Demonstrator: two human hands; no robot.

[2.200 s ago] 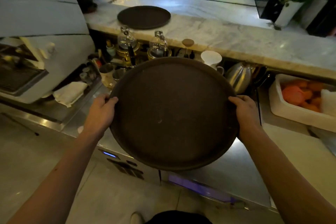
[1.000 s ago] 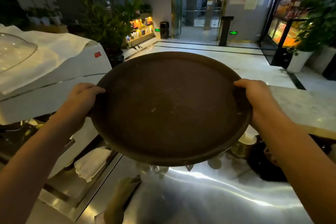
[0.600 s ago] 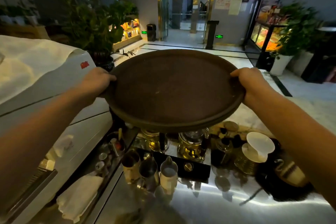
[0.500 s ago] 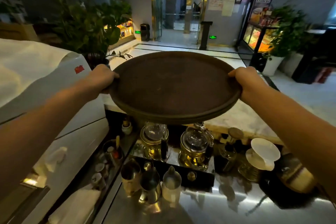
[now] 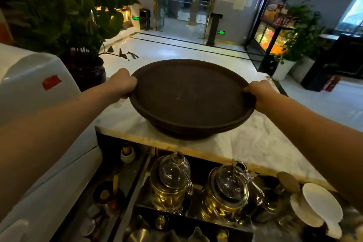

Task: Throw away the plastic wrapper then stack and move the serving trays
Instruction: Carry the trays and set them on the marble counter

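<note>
A round dark brown serving tray (image 5: 188,94) lies flat over the marble counter (image 5: 251,143). Below its front rim a second rim (image 5: 196,131) of the same colour shows, so it rests on another tray. My left hand (image 5: 122,84) grips the tray's left rim. My right hand (image 5: 259,92) grips its right rim. Both arms reach forward over the lower work area. No plastic wrapper is in view.
A potted plant (image 5: 86,68) stands left of the trays on the counter. A white machine (image 5: 29,94) fills the left side. Below the counter sit two glass teapots (image 5: 170,180), a white cup (image 5: 318,202) and several small vessels.
I have carried the tray up from the steel worktop, forward over the glassware, and lowered it onto the tray that lay on the marble counter. Both hands kept their grip on the rim.
</note>
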